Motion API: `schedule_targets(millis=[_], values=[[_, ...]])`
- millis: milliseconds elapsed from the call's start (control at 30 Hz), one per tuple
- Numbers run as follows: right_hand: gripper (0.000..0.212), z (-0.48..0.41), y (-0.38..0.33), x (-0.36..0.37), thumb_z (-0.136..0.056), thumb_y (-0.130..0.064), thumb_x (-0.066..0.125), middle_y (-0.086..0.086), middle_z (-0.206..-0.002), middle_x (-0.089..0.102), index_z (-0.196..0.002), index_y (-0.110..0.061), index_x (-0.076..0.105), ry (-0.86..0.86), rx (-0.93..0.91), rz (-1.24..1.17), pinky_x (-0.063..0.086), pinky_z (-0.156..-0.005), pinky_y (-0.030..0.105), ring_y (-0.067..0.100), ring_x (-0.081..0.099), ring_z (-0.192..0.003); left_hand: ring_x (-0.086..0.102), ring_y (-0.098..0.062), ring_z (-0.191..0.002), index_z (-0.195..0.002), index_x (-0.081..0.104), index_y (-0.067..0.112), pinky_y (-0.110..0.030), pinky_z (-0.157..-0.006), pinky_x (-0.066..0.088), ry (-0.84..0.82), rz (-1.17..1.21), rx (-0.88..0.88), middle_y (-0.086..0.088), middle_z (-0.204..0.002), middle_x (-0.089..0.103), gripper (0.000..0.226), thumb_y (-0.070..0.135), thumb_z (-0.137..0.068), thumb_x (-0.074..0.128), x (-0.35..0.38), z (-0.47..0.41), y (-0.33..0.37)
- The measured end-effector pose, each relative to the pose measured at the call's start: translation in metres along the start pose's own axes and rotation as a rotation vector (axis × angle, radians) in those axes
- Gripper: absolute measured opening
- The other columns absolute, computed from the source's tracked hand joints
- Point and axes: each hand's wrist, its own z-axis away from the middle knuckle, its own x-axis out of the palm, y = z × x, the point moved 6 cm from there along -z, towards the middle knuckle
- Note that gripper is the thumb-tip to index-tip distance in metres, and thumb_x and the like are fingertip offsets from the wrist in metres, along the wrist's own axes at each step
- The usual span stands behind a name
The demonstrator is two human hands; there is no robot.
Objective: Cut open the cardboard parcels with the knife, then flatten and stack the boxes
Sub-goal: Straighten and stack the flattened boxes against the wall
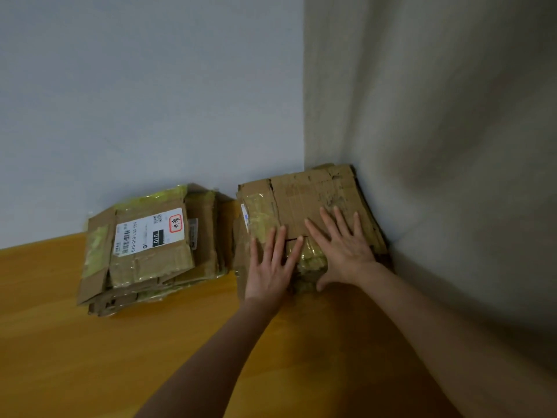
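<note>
1. The left stack of flattened boxes [144,251] lies on the wooden surface [60,342], with its far side up against the grey wall [150,86]. It is just beside the left hand, which does not touch it. A narrow gap parts it from the right stack.
2. The right stack of flattened boxes [310,191] sits tucked into the corner, with both hands on top of it. The left hand [268,273] lies flat on the near left part of the top sheet, fingers straight and spread. The right hand [343,254] lies flat on the middle of that sheet, fingers fanned and thumb out toward the near edge. Neither hand grips anything.
3. The lower layers of both stacks show only as edges, so I cannot count them. The hands and wrists cover the near edge of the right stack. To the right, the beige surface [452,146] is blurred, and I cannot tell whether it is wall or curtain.
4. The left stack is brown cardboard with yellowish tape. Its top carries a white shipping label [149,233] with a barcode, "010" and a red-outlined stamp. The top sheet of the right stack is scuffed and torn, with crinkled tape by the fingers.
</note>
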Motion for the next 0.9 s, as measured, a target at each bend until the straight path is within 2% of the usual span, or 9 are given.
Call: schedule_targets(millis=[100,267,433,500,600,700,767,833,900], values=[[0.137,0.003,-0.003,0.003,-0.065,-0.07,0.071,0.013,-0.149,-0.039,-0.134,-0.029,-0.041,0.015,0.042,0.053,-0.013,-0.111,0.064,0.038,-0.031,-0.139,-0.037,-0.037,-0.136,-0.135,-0.047,0.024,-0.062,-0.114,-0.008,-0.004,-0.01,-0.052,-0.019,-0.137,-0.052,0.129,0.059,-0.08,0.065,0.0,-0.009,-0.001],[0.135,-0.005,0.007,-0.004,-0.067,-0.062,0.075,0.013,-0.155,-0.029,-0.145,-0.029,-0.031,-0.067,0.172,-0.018,-0.008,-0.113,0.064,0.033,-0.026,-0.143,-0.036,-0.033,-0.136,-0.137,-0.044,0.024,-0.057,-0.115,-0.01,-0.031,0.029,-0.086,-0.016,-0.142,-0.047,0.133,0.056,-0.078,0.07,-0.003,-0.018,0.001],[0.138,0.0,-0.006,-0.029,-0.059,-0.078,0.067,0.015,-0.157,-0.024,-0.15,-0.023,-0.02,-0.223,0.172,-0.05,-0.005,-0.111,0.067,0.041,-0.022,-0.142,-0.03,-0.03,-0.141,-0.143,-0.035,0.022,-0.05,-0.118,-0.011,-0.03,0.084,-0.078,-0.014,-0.148,-0.039,0.125,0.065,-0.078,0.063,-0.013,0.01,-0.025],[0.13,-0.001,-0.022,-0.056,-0.06,-0.083,0.06,0.014,-0.159,-0.019,-0.153,-0.023,-0.008,-0.125,0.147,-0.083,-0.004,-0.112,0.066,0.041,-0.019,-0.144,-0.025,-0.028,-0.144,-0.147,-0.028,0.02,-0.047,-0.12,-0.008,0.009,0.09,-0.073,-0.013,-0.155,-0.03,0.12,0.065,-0.08,0.06,-0.02,0.027,-0.047],[0.115,-0.002,-0.07,-0.091,-0.07,-0.077,0.059,0.009,-0.161,-0.014,-0.154,-0.026,0.0,0.078,0.032,-0.155,-0.004,-0.116,0.06,0.034,-0.016,-0.146,-0.021,-0.025,-0.146,-0.151,-0.019,0.018,-0.045,-0.121,-0.004,0.07,0.111,-0.069,-0.01,-0.16,-0.018,0.113,0.065,-0.082,0.058,-0.031,0.055,-0.089],[0.113,-0.002,-0.136,-0.103,-0.073,-0.071,0.062,0.009,-0.16,-0.017,-0.153,-0.028,-0.005,0.155,-0.115,-0.15,-0.01,-0.115,0.057,0.033,-0.019,-0.145,-0.024,-0.021,-0.144,-0.153,-0.015,0.02,-0.045,-0.12,-0.008,0.112,0.155,-0.129,-0.007,-0.161,-0.016,0.113,0.073,-0.079,0.052,-0.033,0.08,-0.144],[0.116,-0.007,-0.176,-0.105,-0.073,-0.071,0.063,0.01,-0.159,-0.022,-0.153,-0.027,-0.008,0.184,-0.176,-0.152,-0.011,-0.116,0.057,0.033,-0.023,-0.144,-0.017,-0.021,-0.147,-0.155,-0.004,0.021,-0.045,-0.12,-0.006,0.184,0.238,-0.232,-0.006,-0.162,-0.007,0.099,0.078,-0.08,0.029,-0.028,0.095,-0.187],[0.119,-0.016,-0.213,-0.109,-0.073,-0.07,0.064,0.011,-0.157,-0.027,-0.152,-0.026,-0.014,0.193,-0.223,-0.152,-0.011,-0.116,0.056,0.034,-0.028,-0.142,-0.005,-0.025,-0.15,-0.155,0.006,0.022,-0.05,-0.121,0.0,0.252,0.329,-0.379,-0.008,-0.163,0.003,0.086,0.07,-0.084,0.012,-0.019,0.107,-0.234],[0.121,-0.028,-0.249,-0.112,-0.073,-0.068,0.065,0.012,-0.156,-0.029,-0.151,-0.025,-0.017,0.194,-0.249,-0.151,-0.013,-0.116,0.055,0.034,-0.03,-0.141,-0.005,-0.027,-0.149,-0.155,-0.001,0.026,-0.056,-0.119,0.004,0.196,0.355,-0.468,-0.006,-0.163,-0.003,0.075,0.062,-0.093,0.021,0.002,0.111,-0.276]])
